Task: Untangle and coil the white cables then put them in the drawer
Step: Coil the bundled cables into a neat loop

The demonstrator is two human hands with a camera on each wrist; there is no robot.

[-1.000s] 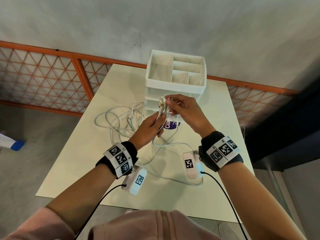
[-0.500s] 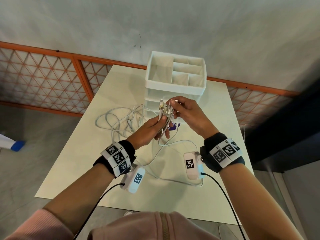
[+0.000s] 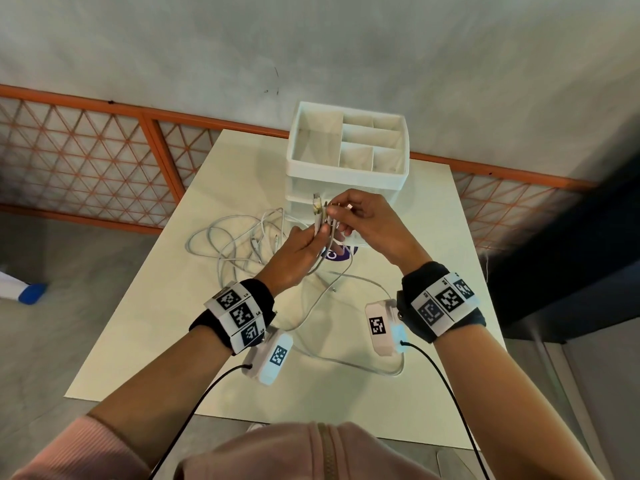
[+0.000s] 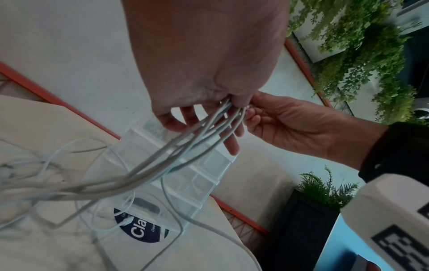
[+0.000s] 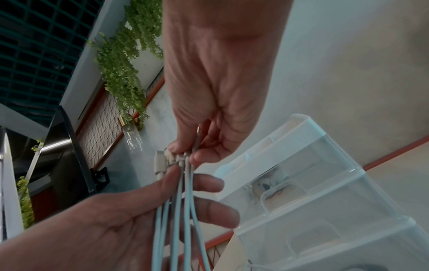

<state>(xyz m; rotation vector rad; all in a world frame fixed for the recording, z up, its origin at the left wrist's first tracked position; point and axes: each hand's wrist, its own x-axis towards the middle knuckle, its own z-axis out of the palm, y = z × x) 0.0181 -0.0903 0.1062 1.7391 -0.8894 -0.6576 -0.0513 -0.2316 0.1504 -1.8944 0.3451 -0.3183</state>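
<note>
Several white cables (image 3: 239, 244) lie tangled on the table left of centre, and their plug ends (image 3: 317, 206) stand bunched upright above it. My left hand (image 3: 304, 244) grips the bundle (image 4: 185, 146) just below the plugs, thumb against fingers. My right hand (image 3: 349, 216) pinches the plug tips (image 5: 181, 157) from the right with thumb and fingers. The cables (image 5: 183, 210) hang down across my left palm (image 5: 120, 220). Right behind both hands stands the translucent drawer unit (image 3: 346, 161), its front drawers (image 5: 325, 192) shut.
The white table (image 3: 138, 323) reaches to a grey wall with an orange lattice rail (image 3: 86, 161). A purple round sticker (image 3: 337, 252) lies under the hands. One cable loop (image 3: 346, 358) trails toward the near edge. A blue-and-white object (image 3: 20, 289) lies on the floor, left.
Both hands stayed together in front of the drawer unit. The right hand's fingers shifted along the plug ends, evening them up; the bundle stands straighter in my left hand.
</note>
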